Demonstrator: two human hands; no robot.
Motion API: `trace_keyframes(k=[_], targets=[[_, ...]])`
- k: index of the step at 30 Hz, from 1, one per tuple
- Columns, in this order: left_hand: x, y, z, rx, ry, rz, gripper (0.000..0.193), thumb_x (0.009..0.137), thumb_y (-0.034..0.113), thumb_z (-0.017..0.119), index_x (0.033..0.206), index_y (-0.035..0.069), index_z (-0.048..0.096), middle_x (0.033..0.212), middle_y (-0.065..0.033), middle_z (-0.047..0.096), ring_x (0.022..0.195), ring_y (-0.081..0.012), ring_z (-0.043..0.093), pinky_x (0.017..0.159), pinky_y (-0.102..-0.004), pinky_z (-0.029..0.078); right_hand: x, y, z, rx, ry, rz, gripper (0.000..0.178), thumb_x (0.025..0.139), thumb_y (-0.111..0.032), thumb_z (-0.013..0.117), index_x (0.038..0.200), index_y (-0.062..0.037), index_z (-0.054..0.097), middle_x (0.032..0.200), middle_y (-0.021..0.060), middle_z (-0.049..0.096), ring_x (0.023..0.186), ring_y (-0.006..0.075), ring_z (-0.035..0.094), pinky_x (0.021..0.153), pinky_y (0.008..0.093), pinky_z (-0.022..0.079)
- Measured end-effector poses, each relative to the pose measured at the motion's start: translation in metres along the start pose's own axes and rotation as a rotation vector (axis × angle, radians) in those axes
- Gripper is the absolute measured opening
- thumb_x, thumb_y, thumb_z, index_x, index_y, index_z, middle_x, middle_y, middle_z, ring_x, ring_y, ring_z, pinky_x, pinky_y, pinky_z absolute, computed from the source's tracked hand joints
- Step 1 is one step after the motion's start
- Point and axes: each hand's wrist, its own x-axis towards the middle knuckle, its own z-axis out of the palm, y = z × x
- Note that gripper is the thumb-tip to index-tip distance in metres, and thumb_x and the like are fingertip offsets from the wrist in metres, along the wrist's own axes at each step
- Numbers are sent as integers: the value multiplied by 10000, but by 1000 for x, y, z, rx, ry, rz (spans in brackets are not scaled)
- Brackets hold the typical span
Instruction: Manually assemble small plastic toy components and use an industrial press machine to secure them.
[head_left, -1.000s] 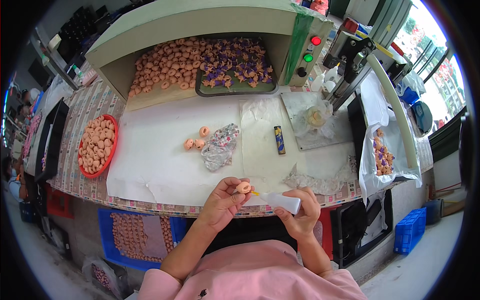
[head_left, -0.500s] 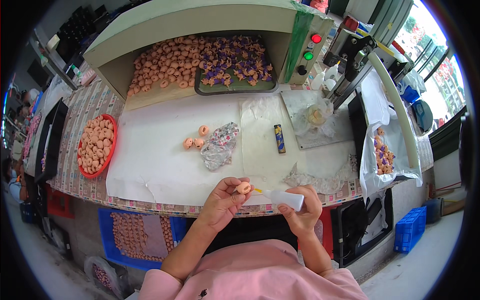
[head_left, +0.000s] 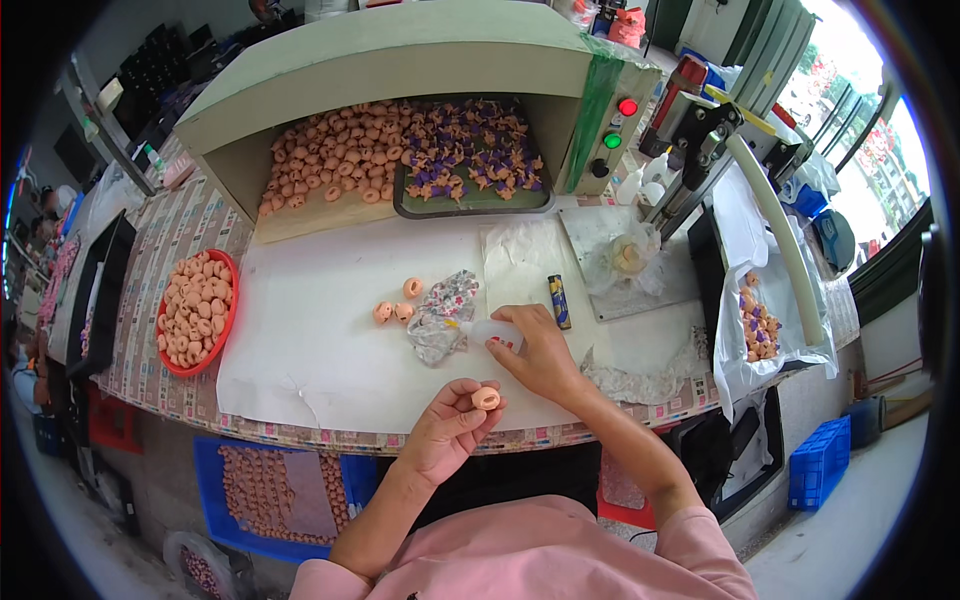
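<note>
My left hand pinches a small peach-coloured hollow doll head between thumb and fingers, its dark opening showing. Farther out over the white paper, my right hand is closed round a white squeeze bottle. The bottle lies nearly level, and its yellow nozzle points left at a crumpled, flower-printed plastic wrapper. Left of that wrapper sit three loose doll heads. Beyond my right hand lies a slim dark blue and yellow stick, perhaps a lighter.
A beige open-fronted box holds many doll heads and a dark tray of peach and purple figures. A red basket of heads stands left. To the right are a metal press and a lined bin. A blue crate sits below.
My right hand has carried the bottle away from the doll head, forward and left to the wrapper. My left hand still holds the head, slightly lower in the picture. The view has shifted a little.
</note>
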Motion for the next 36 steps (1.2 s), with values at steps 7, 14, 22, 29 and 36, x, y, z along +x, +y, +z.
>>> trace_keyframes(k=[7,14,22,29,36], targets=[[-3,20,3,30,-41,-6,317,855,-83,586,1118,92,570,1227,-99,583,1125,-241,593,972,-312,513,121,34,-8,-185,216,-148,171,797,-58,632,967,-44,643,1003,143,634,980,342,549,855,401,441],[-16,20,11,19,-50,3,300,871,-65,581,1126,90,550,1233,-99,568,1119,-237,596,971,-311,509,208,74,14,-507,238,199,120,784,-131,619,889,-83,653,847,170,663,840,378,622,745,468,504],[-19,19,7,27,-72,6,291,879,-57,576,1132,81,538,1218,-101,569,1115,-228,597,958,-308,513,204,85,14,-355,130,135,133,780,-73,578,898,-59,640,886,206,661,857,385,633,747,471,513],[-41,14,24,17,-35,-29,287,883,-48,575,1137,82,544,1221,-98,571,1104,-224,602,952,-307,518,184,79,-3,-285,142,-17,272,757,-4,594,1024,-33,637,981,217,622,935,384,619,786,441,516],[-28,8,6,-58,-16,-1,291,908,17,574,1188,89,549,1202,-108,590,1063,-219,624,923,-307,537,89,-13,-35,564,-61,247,218,842,-75,677,1040,3,629,893,38,612,698,70,604,628,222,482]])
